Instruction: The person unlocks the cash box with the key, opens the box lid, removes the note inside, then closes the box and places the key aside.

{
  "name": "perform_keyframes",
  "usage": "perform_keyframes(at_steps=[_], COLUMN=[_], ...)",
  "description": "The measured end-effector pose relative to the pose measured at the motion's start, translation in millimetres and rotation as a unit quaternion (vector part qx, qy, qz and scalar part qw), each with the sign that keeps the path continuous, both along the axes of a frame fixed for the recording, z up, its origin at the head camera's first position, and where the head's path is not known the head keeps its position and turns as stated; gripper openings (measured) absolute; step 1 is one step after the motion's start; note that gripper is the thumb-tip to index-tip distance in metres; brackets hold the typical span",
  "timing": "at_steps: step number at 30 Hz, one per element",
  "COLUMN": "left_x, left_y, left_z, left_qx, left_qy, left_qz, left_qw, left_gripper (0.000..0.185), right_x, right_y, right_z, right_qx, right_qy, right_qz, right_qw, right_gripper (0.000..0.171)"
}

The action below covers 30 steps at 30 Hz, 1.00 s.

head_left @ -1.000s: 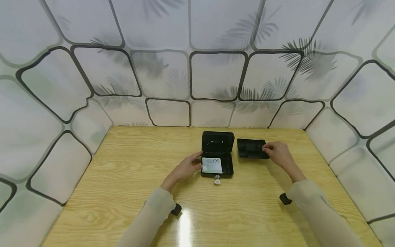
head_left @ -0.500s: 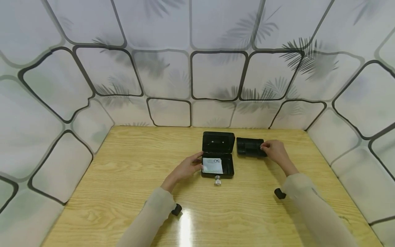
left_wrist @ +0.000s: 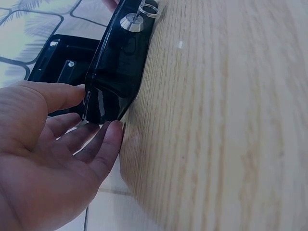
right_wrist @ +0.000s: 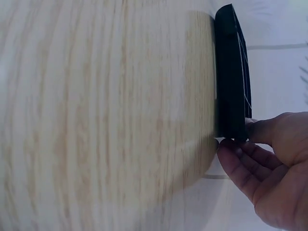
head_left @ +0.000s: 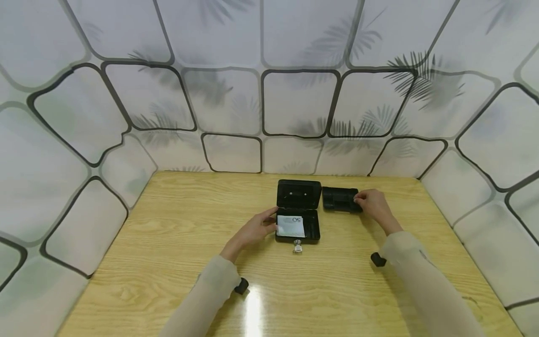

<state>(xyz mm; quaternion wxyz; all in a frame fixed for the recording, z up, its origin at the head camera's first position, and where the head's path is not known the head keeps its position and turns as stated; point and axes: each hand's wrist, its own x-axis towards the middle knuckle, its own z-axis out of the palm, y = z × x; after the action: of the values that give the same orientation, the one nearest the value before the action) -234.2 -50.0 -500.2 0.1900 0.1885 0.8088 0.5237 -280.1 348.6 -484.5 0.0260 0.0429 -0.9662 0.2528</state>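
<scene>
A small black cash box point(head_left: 311, 229) stands open at the table's middle, lid point(head_left: 299, 194) tipped back. A pale banknote point(head_left: 290, 226) lies in its left part. A key point(head_left: 297, 246) sticks out of the front lock. My left hand point(head_left: 269, 222) rests against the box's left side, thumb on the rim and straight fingers point(left_wrist: 103, 142) along the wall of the box point(left_wrist: 118, 72). A black insert tray point(head_left: 338, 198) lies just right of the lid. My right hand point(head_left: 359, 200) pinches the right end of this tray point(right_wrist: 233, 72) between thumb and fingers point(right_wrist: 238, 151).
The light wooden table point(head_left: 168, 262) is closed in by patterned white wall panels point(head_left: 231, 103) at the back and both sides. A bright glare patch point(head_left: 252, 313) lies near the front edge. Black wrist-camera mounts point(head_left: 241, 285) sit under both sleeves.
My right hand has slid the black tray left and slightly away, so it now lies close beside the box lid. The left hand and the box have stayed put.
</scene>
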Motion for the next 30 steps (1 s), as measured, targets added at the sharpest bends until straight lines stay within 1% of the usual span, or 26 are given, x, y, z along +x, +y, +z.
perform_keyframes(at_steps=[5, 6, 9, 14, 22, 30], left_x=[-0.3, -0.2, -0.3, -0.1, 0.7, 1.7], left_y=[-0.2, -0.2, -0.4, -0.6, 0.3, -0.3], left_z=[-0.4, -0.4, -1.0, 0.5, 0.3, -0.4], left_qx=[-0.002, -0.007, -0.005, 0.001, 0.008, 0.013], left_qy=[0.01, 0.017, 0.02, 0.007, 0.008, 0.006], left_qz=[-0.002, -0.004, -0.005, -0.003, 0.002, 0.003], left_qw=[0.9999, 0.9998, 0.9998, 1.0, 0.9999, 0.9999], left_gripper=[0.06, 0.06, 0.059, 0.06, 0.059, 0.059], right_x=[-4.4, -5.1, -6.8, -8.7, -8.7, -10.1], right_y=[-0.3, -0.4, -0.3, -1.0, -2.5, -3.0], right_z=[-2.3, -2.6, -3.5, -3.5, -3.1, -7.1], right_qx=[0.006, 0.009, 0.01, 0.01, 0.018, 0.009], right_qy=[0.009, 0.01, 0.008, 0.004, 0.002, -0.001], right_qz=[0.001, 0.001, -0.001, -0.004, -0.006, -0.012], right_qw=[1.0, 1.0, 1.0, 1.0, 1.0, 1.0], right_gripper=[0.017, 0.018, 0.018, 0.019, 0.022, 0.023])
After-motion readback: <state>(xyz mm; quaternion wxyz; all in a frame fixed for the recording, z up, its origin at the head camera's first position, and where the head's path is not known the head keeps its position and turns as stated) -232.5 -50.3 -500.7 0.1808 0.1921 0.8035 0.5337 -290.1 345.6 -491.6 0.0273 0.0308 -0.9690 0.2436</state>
